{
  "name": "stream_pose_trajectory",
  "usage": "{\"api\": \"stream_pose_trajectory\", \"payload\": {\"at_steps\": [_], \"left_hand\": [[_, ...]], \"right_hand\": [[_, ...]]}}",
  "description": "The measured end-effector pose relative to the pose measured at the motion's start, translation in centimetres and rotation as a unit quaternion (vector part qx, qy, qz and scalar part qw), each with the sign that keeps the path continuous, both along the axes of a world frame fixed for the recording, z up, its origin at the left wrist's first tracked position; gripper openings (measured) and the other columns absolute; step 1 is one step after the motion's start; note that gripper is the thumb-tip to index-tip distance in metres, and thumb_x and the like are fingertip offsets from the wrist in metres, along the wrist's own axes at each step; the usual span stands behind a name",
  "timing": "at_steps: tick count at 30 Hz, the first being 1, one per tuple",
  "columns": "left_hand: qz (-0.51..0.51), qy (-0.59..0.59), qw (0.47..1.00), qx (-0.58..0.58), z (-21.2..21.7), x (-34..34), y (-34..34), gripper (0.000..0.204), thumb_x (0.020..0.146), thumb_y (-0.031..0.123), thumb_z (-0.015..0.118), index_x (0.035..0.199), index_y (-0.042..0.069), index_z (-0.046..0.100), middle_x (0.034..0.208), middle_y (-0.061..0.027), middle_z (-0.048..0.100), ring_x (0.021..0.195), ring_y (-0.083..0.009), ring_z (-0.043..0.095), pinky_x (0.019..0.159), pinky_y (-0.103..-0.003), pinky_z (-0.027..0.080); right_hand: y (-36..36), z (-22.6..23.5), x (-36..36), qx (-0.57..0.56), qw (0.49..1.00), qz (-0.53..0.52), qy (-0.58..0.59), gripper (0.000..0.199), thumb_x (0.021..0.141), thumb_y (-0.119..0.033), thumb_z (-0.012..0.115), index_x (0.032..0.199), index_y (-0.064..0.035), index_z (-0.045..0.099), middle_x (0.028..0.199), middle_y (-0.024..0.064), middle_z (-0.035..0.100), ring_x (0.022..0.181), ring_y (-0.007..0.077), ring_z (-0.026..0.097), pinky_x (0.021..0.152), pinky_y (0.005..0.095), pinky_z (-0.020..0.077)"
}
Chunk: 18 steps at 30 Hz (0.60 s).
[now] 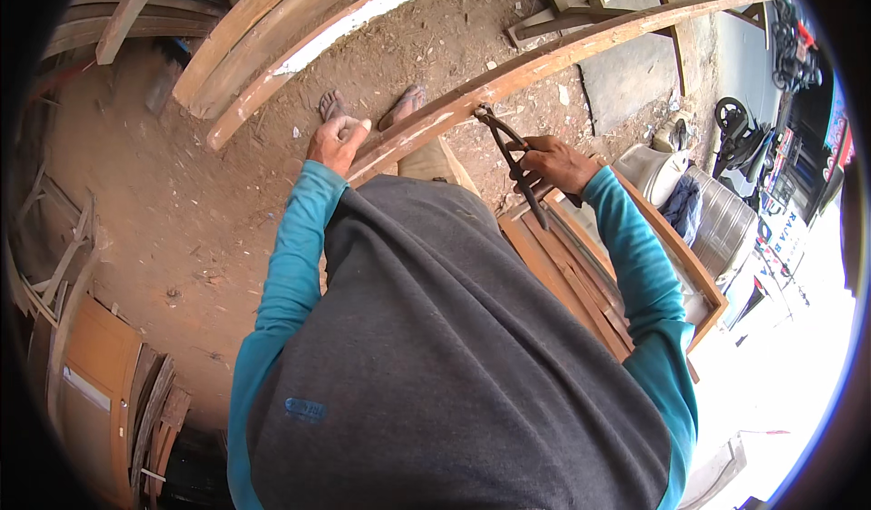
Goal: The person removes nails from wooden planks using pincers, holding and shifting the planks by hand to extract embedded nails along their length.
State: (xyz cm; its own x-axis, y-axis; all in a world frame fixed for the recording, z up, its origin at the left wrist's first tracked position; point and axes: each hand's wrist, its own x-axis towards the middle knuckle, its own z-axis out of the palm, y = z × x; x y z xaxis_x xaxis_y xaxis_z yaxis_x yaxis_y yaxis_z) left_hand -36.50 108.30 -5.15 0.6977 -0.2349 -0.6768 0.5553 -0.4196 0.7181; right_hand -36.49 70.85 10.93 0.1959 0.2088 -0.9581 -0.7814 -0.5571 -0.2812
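A long, slightly curved wooden beam slants from in front of my body to the far right. My left hand grips its near end, thumb on top and the other fingers partly hidden. In my right hand are dark metal pincers, held by the handles. Their jaws touch the beam's near side, about a third of the way along from my left hand. Whatever the jaws may bite on is too small to make out.
More curved timbers lie at the upper left. To the right, a wooden frame panel stands beside a metal drum. A brown door leans at the lower left. A motorcycle is parked far right. My feet are beyond the beam.
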Motion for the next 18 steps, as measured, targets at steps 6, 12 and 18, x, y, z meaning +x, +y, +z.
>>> {"api": "stream_pose_trajectory", "payload": {"at_steps": [6, 12, 18], "left_hand": [[-0.140, -0.053, 0.980, 0.131, -0.5, -2.2, 2.1, 0.086, 0.069, 0.068, 0.080, 0.116, -0.003, 0.068, 0.121, -0.0275, 0.064, 0.115, -0.0380, 0.062, 0.101, -0.044, 0.048], [-0.170, -0.020, 0.979, 0.112, -0.5, -2.4, 2.5, 0.094, 0.065, 0.071, 0.080, 0.121, -0.003, 0.067, 0.124, -0.0296, 0.063, 0.119, -0.0385, 0.061, 0.103, -0.044, 0.047], [-0.166, 0.031, 0.984, 0.052, 0.3, -1.8, 2.6, 0.095, 0.065, 0.072, 0.078, 0.119, -0.005, 0.068, 0.120, -0.0300, 0.065, 0.119, -0.0388, 0.061, 0.102, -0.043, 0.047]], "right_hand": [[1.4, 2.2, 4.9, -0.039, 0.995, 0.078, 0.055, 0.054, 0.095, -0.016, 0.045, 0.140, 0.0117, 0.043, 0.117, 0.0247, 0.065, 0.096, 0.0322, 0.074, 0.082, 0.0381, 0.0637], [2.4, 2.6, 7.5, -0.062, 0.987, 0.096, 0.114, 0.048, 0.100, -0.016, 0.044, 0.138, 0.0117, 0.046, 0.115, 0.0260, 0.064, 0.097, 0.0334, 0.073, 0.076, 0.0411, 0.0660], [2.3, 2.2, 7.8, -0.056, 0.980, 0.174, 0.076, 0.042, 0.102, -0.013, 0.040, 0.133, 0.0136, 0.050, 0.117, 0.0231, 0.059, 0.098, 0.0341, 0.073, 0.076, 0.0401, 0.0669]]}}
